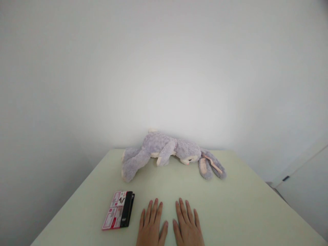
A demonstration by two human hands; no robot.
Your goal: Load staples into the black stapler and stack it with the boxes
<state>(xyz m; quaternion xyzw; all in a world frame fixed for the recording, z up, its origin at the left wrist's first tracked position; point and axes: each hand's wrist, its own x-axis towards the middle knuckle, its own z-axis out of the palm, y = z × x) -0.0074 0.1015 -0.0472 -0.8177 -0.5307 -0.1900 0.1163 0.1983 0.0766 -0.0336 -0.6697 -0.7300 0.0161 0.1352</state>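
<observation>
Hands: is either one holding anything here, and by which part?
Nothing is held. The left hand and right hand lie flat and open on the table.

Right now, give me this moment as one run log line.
left hand: flat on table, empty | right hand: flat, empty | packaged item: left of hands | plush bunny: lying at far edge
</observation>
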